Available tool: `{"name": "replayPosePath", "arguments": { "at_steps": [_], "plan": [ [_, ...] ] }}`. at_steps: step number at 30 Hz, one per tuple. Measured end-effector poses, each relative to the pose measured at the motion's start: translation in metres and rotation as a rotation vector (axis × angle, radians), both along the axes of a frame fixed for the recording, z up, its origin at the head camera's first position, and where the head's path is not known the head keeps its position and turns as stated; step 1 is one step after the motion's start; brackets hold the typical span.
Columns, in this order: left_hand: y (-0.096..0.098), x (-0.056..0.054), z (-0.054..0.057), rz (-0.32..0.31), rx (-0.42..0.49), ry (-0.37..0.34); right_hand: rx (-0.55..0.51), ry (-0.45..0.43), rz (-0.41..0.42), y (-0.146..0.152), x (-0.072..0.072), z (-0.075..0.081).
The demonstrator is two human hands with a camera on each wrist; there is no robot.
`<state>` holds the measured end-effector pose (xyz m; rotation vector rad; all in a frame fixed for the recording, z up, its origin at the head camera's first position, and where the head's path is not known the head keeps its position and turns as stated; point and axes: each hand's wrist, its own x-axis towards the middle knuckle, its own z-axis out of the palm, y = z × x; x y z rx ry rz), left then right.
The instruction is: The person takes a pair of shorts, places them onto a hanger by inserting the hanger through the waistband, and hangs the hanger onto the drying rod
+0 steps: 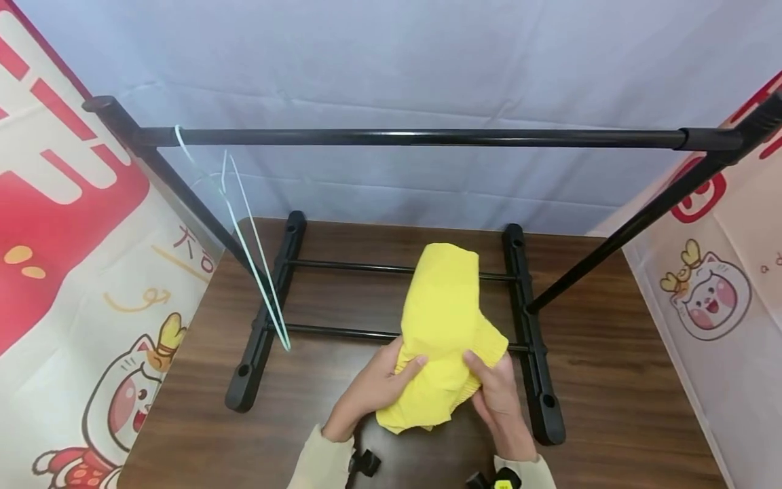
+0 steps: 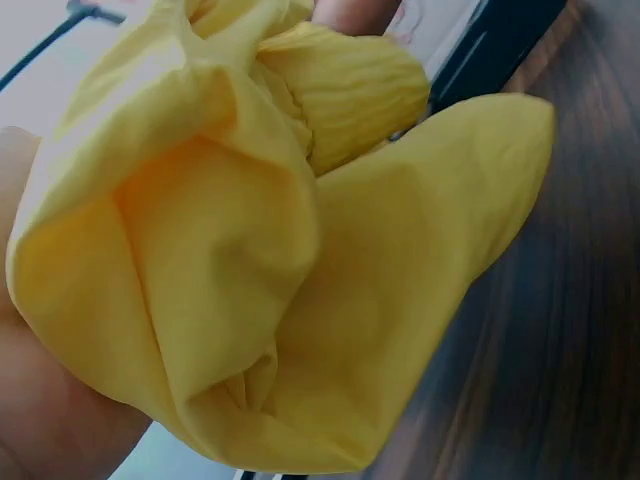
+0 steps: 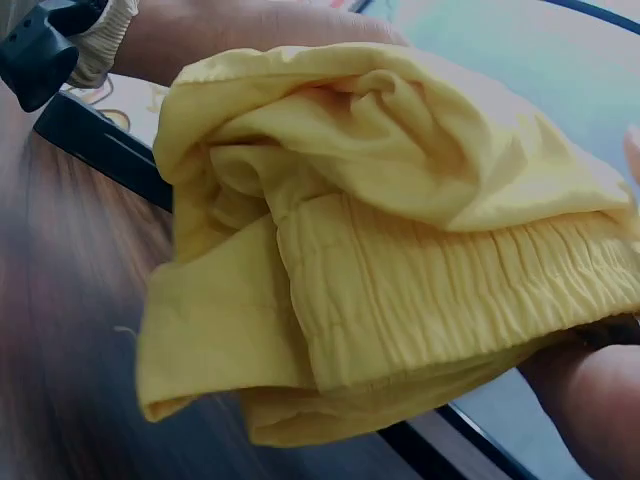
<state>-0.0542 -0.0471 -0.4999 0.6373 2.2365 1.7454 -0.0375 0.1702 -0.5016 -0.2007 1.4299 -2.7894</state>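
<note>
We list the cloth (image 1: 441, 319), plain yellow; hanger (image 1: 284, 336), pale mint; rack (image 1: 409, 138), black; tabletop (image 1: 623, 380), brown wood-grain; sleeves (image 1: 322, 463), cream; backdrop (image 1: 391, 61), pale blue; side panels (image 1: 43, 380), white, red-and-pink cartoon prints.

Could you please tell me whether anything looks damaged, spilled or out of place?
Nothing stands out as damaged, spilled or misplaced. The left hand and right hand hold the loosely folded yellow garment, and the pale hanger hangs by its hook from the rail.
</note>
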Motion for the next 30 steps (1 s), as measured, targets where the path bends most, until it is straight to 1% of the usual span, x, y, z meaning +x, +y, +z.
{"name": "replayPosePath", "arguments": {
  "at_steps": [4, 7, 11, 14, 20, 23, 25, 27, 28, 30],
  "plan": [
    [-0.008, 0.006, -0.004, 0.042, 0.050, -0.072, 0.155, -0.068, -0.027, -0.011, -0.004, 0.006],
    [-0.008, 0.007, -0.005, 0.064, 0.058, -0.094, 0.230, -0.113, -0.044, -0.014, -0.007, 0.009],
    [-0.008, 0.003, -0.006, 0.098, 0.053, -0.089, 0.287, -0.151, -0.064, -0.017, -0.014, 0.014],
    [-0.009, -0.001, -0.007, 0.109, 0.054, -0.098, 0.311, -0.177, -0.084, -0.020, -0.020, 0.017],
    [-0.010, -0.005, -0.007, 0.119, 0.056, -0.140, 0.353, -0.228, -0.117, -0.023, -0.025, 0.023],
    [-0.009, -0.007, -0.006, 0.145, 0.062, -0.166, 0.397, -0.245, -0.153, -0.026, -0.027, 0.026],
    [-0.007, -0.008, -0.004, 0.188, 0.071, -0.181, 0.428, -0.262, -0.184, -0.028, -0.028, 0.029],
    [-0.004, -0.008, -0.002, 0.256, 0.081, -0.174, 0.459, -0.268, -0.219, -0.030, -0.028, 0.033],
    [-0.001, -0.007, 0.000, 0.298, 0.081, -0.151, 0.480, -0.274, -0.239, -0.031, -0.028, 0.035],
    [0.004, -0.006, 0.004, 0.381, 0.088, -0.078, 0.514, -0.267, -0.275, -0.034, -0.027, 0.040]
  ]
}}
